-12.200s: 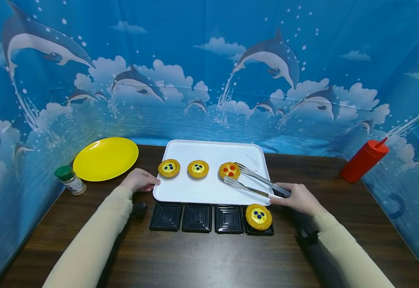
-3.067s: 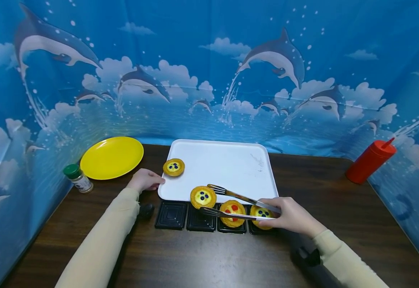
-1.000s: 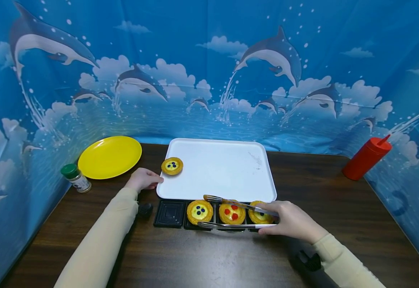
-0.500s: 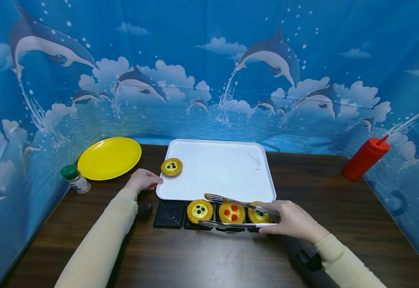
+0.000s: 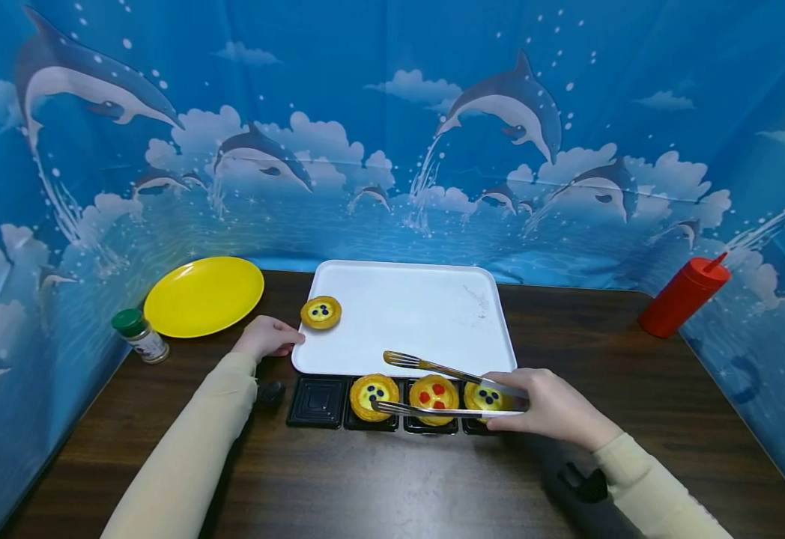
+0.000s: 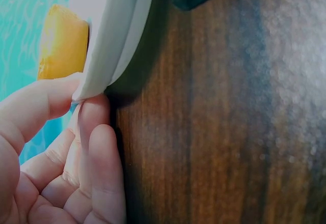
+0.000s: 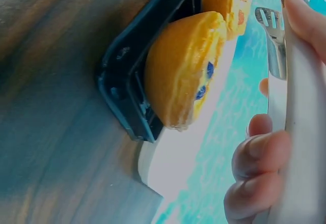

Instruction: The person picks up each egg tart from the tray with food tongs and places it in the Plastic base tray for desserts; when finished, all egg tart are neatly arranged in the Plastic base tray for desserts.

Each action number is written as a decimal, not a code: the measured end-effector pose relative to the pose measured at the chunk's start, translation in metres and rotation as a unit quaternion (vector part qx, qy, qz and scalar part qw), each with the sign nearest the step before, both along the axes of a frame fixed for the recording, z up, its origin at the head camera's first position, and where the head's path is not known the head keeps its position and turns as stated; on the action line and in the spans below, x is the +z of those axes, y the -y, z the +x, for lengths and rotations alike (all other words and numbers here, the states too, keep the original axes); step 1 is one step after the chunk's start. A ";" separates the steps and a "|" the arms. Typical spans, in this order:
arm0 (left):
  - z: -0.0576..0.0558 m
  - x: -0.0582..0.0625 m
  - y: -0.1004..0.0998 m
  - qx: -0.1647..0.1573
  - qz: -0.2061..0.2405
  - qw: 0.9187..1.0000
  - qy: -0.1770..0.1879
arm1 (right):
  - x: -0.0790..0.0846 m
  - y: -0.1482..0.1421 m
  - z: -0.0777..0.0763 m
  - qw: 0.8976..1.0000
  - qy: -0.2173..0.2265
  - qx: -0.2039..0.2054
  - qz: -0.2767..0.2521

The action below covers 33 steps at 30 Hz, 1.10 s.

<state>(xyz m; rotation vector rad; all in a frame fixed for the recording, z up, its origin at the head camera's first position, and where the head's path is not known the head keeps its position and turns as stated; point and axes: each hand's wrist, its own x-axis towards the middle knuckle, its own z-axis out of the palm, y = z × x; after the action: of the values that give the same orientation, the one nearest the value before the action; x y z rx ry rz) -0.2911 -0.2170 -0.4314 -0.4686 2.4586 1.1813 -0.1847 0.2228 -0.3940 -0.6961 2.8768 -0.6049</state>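
Observation:
My left hand [image 5: 266, 337] pinches the left rim of the white tray [image 5: 406, 299]; the left wrist view shows the rim [image 6: 104, 56] between thumb and fingers. A tart with dark blue dots [image 5: 321, 312] sits on the tray's left side. My right hand [image 5: 547, 402] holds metal tongs [image 5: 436, 367], their arms spread, over the row of black containers [image 5: 317, 402]. Nothing is gripped between the tongs' tips. Three containers hold tarts: a blue-dotted one [image 5: 374, 391], a red-dotted one [image 5: 434, 391] and another blue-dotted one [image 5: 482, 397], partly hidden behind the tongs.
A yellow plate [image 5: 204, 297] and a green-capped shaker jar [image 5: 141, 337] stand at the left. A red squeeze bottle [image 5: 684, 298] stands at the far right. Behind the brown table [image 5: 392, 479] hangs a dolphin-print curtain [image 5: 392, 135].
Two more tarts have gone from the tray into containers. In the last half second the tongs have risen off the blue-dotted tart and spread wider. My left hand stays on the tray rim.

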 end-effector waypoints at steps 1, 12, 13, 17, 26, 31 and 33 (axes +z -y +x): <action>0.000 0.000 0.000 0.000 0.000 1.000 0.000 | 0.001 0.001 -0.001 1.000 0.002 0.001 -0.006; 0.000 0.001 0.000 0.001 0.001 1.000 0.000 | 0.008 0.013 -0.016 1.000 -0.002 0.003 -0.013; 0.000 0.001 0.000 0.001 0.001 1.000 0.001 | 0.009 0.014 -0.019 1.000 -0.003 0.003 -0.013; -0.001 -0.002 0.001 0.001 0.000 1.000 0.002 | 0.009 0.018 -0.029 1.000 -0.002 0.002 -0.019; -0.008 -0.010 0.004 0.005 -0.006 1.000 0.009 | 0.005 0.027 -0.055 0.999 0.008 -0.005 -0.039; -0.006 -0.008 0.004 0.007 -0.008 1.000 0.012 | 0.004 0.036 -0.068 0.999 0.002 -0.009 -0.033; -0.005 -0.007 0.003 0.008 -0.007 1.000 0.013 | 0.003 0.040 -0.074 1.000 -0.001 -0.012 -0.026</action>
<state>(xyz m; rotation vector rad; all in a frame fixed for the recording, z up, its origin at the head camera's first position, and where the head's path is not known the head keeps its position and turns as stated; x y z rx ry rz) -0.2959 -0.2203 -0.4383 -0.5057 2.4456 1.1585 -0.2584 0.1829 -0.3907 -0.6702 2.8837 -0.6860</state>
